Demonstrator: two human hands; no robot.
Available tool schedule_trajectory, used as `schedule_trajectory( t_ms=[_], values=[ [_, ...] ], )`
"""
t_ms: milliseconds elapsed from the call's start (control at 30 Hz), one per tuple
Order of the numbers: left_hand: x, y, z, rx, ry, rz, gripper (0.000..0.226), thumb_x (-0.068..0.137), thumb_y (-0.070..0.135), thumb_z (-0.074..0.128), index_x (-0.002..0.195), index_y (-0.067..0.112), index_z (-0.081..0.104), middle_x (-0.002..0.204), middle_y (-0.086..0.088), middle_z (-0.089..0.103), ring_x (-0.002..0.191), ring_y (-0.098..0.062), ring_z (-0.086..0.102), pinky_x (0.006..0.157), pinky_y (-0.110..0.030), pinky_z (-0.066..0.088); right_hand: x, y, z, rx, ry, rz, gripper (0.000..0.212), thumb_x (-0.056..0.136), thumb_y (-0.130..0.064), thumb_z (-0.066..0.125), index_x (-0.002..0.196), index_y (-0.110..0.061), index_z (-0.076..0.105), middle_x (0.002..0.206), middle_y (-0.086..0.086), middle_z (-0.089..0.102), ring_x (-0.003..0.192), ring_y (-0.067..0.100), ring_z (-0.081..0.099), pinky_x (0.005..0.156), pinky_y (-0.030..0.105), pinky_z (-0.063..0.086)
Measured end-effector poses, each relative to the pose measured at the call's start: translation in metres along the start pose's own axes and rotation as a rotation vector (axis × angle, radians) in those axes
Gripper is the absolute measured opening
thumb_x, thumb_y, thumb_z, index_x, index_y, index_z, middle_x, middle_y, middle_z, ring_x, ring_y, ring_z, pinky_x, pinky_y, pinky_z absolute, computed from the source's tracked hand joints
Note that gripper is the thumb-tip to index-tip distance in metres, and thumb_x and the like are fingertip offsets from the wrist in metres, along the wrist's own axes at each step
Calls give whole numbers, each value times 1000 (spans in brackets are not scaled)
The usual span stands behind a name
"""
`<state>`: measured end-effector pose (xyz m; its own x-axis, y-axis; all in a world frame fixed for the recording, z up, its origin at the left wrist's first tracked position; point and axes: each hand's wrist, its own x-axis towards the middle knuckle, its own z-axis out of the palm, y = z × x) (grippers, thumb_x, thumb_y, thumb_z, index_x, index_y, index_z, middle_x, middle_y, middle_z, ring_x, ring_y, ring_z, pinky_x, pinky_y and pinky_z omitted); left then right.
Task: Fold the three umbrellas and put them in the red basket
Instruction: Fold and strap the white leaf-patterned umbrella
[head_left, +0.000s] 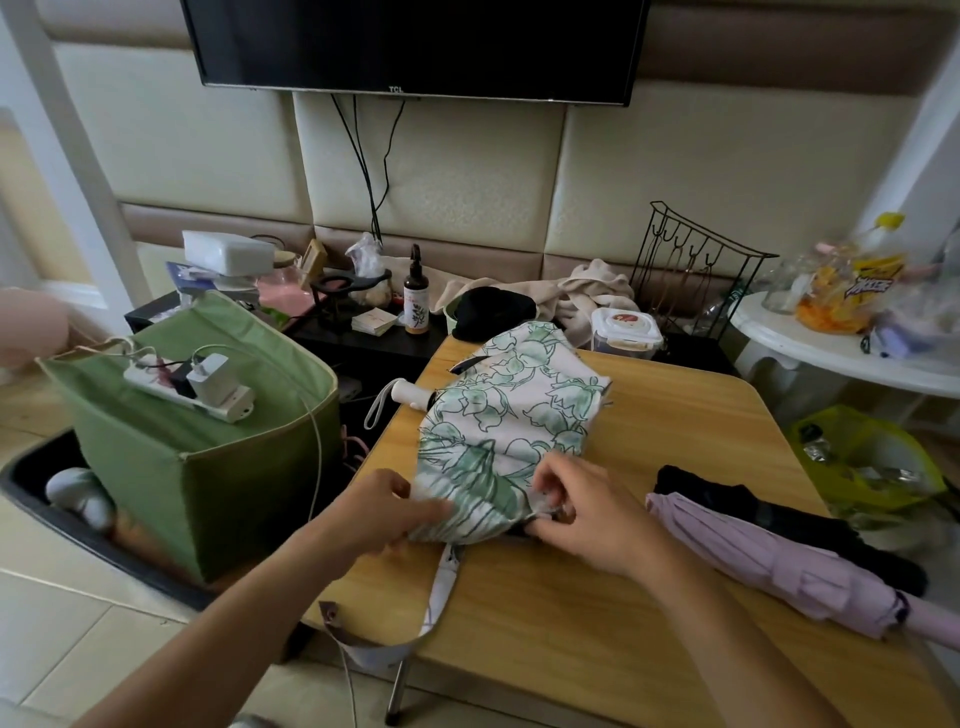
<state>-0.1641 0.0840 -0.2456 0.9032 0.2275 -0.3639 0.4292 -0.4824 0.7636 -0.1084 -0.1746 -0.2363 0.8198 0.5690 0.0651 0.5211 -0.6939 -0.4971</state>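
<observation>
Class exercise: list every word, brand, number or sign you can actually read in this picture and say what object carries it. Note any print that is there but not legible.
"TCL": bottom edge of the black television on the wall.
Yellow snack bag on the white side table: bold lettering, too blurred to read.
Brown spray bottle: white label with a plant drawing, text too small.
Clear lidded box: round lid sticker, unreadable.

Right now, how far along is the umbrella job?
Early. Done: the lilac umbrella looks collapsed, lying on the wooden table over a black one whose state is unclear. In hand: the left hand and right hand pinch the near edge of the leaf-print umbrella, canopy loose, strap dangling. Left: finish folding and basket all three; no red basket in view.
</observation>
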Motion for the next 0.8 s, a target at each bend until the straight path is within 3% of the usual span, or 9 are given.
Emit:
schedule_trajectory(
  t_ms=[100, 200, 300, 367, 467, 567, 667, 800],
  values=[
    [5, 1, 2, -71, 8, 70, 50, 83, 47, 80, 85, 1, 62, 75, -15, 54, 67, -19, 46, 60, -31, 34, -1, 5, -2, -5, 82, 163, 28, 85, -36, 77, 92, -29, 50, 88, -7, 59, 72, 7, 52, 65, 28, 45],
    [9, 3, 1, -212, 100, 174, 44, 92, 42, 72, 98, -1, 71, 94, -28, 65, 76, -21, 55, 68, -33, 42, -2, 12, -6, 51, 100, 271, 24, 83, -40, 80, 82, -27, 60, 78, -9, 61, 66, 3, 52, 56, 22, 38],
    [17, 1, 3, -234, 215, 259, 32, 96, 42, 66, 85, 14, 77, 83, -14, 74, 76, -22, 70, 76, -41, 61, -2, 16, -8, 146, 99, 286, 19, 83, -43, 81, 77, -28, 71, 69, -11, 65, 61, 1, 54, 54, 22, 37],
    [20, 1, 4, -200, 303, 279, 32, 97, 41, 65, 79, 18, 78, 75, -4, 76, 74, -22, 74, 75, -47, 63, -2, 14, -7, 202, 147, 237, 15, 83, -40, 82, 79, -29, 73, 72, -12, 68, 62, -1, 55, 56, 20, 41],
    [24, 2, 6, -63, 455, 338, 43, 97, 45, 62, 74, 11, 74, 65, -6, 71, 65, -27, 71, 64, -44, 61, -1, 10, -6, 246, 312, 147, 16, 81, -33, 84, 81, -29, 69, 78, -11, 67, 66, 1, 58, 58, 16, 44],
    [25, 4, 8, -32, 547, 357, 46, 98, 41, 62, 73, 4, 72, 61, -11, 66, 55, -26, 61, 52, -36, 43, -1, 6, -5, 230, 372, 62, 20, 80, -29, 85, 83, -32, 66, 89, -12, 64, 72, 8, 61, 63, 20, 50],
    [23, 8, 11, -57, 567, 371, 46, 99, 40, 61, 72, 4, 70, 62, -13, 64, 52, -14, 48, 52, -29, 34, 1, 1, -3, 232, 328, 13, 16, 82, -29, 84, 80, -32, 68, 87, -13, 64, 74, 7, 61, 64, 18, 50],
    [26, 12, 12, -152, 544, 377, 43, 100, 41, 60, 76, 6, 68, 70, -14, 66, 59, -17, 52, 56, -31, 38, 1, 3, 3, 232, 375, 64, 20, 82, -30, 84, 75, -27, 66, 74, -12, 65, 68, 3, 59, 59, 15, 45]
  ],
)
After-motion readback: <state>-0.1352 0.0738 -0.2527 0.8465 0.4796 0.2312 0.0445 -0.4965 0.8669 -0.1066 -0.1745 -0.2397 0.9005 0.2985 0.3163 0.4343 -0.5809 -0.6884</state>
